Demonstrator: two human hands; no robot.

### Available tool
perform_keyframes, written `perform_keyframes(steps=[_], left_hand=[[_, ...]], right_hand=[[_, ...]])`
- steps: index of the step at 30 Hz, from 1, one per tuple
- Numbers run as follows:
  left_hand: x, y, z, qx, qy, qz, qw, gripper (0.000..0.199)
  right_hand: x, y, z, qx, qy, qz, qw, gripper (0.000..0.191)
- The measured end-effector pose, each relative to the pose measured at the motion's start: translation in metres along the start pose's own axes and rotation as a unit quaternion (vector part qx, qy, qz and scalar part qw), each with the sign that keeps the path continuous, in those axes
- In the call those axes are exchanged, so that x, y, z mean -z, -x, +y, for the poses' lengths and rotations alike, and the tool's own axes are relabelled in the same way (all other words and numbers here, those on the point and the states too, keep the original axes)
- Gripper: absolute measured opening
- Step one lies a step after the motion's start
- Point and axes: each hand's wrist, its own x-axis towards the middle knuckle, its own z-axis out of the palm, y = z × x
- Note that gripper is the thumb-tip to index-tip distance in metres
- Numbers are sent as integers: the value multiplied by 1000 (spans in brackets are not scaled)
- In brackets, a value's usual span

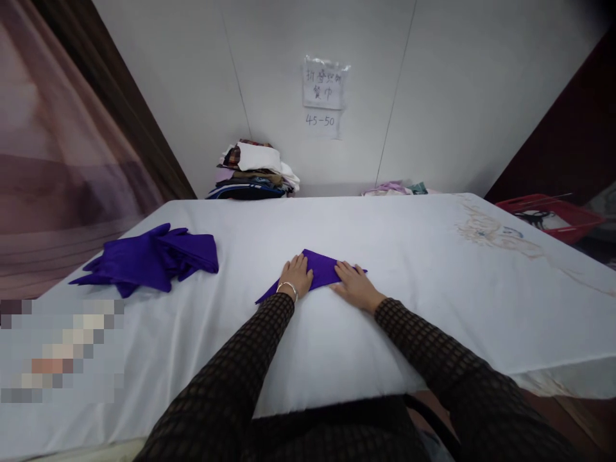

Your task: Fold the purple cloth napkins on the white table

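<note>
A purple cloth point(321, 269), folded into a flat triangle, lies on the white-covered table point(337, 346) in front of me. Its peak points away from me, and its two pointed ends reach out to the left and right. My left hand point(296, 276), with a silver bracelet at the wrist, lies flat on the cloth's left part. On the right part rests my right hand point(356, 285), palm down with the fingers stretched over the cloth. Neither hand grasps the fabric.
A loose heap of purple cloths point(149, 256) lies at the table's left. Behind the far edge are stacked clothes point(257, 170) and a smaller fabric pile point(392, 188). A red basket point(572, 221) stands beyond the right edge. Curtains hang at the left.
</note>
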Motion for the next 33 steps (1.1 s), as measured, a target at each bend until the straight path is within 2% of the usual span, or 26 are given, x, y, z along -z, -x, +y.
perform_keyframes(steps=[5,8,10,12,15,19,24,29,31,33], left_hand=[[1,1,0,0,10,-3,1000,57],[3,2,1,1,10,-4,1000,57],[3,3,2,2,12,-7,1000,57],[3,3,2,3,12,-6,1000,57],[1,3,2,-1,8,5,1000,57],[1,3,-1,-12,3,-4,1000,56],[0,6,1,-20,6,-15,1000,58],[2,2,3,-15,64,2,998,57],[7,5,-6,2,129,29,991,56],[14,16,-22,33,200,94,975,50]], right_hand=[[11,19,33,-50,21,2,999,65],[15,22,39,-81,38,10,996,66],[17,20,32,-79,48,30,995,68],[16,13,17,-34,46,40,998,70],[11,-8,-13,49,22,13,998,72],[3,-48,-39,79,-10,-21,997,70],[-5,-83,-41,80,-54,-51,994,70],[-17,-85,-36,66,-67,-43,995,67],[-20,-84,-35,67,-58,-40,995,66],[-22,-84,-33,69,-42,-41,996,68]])
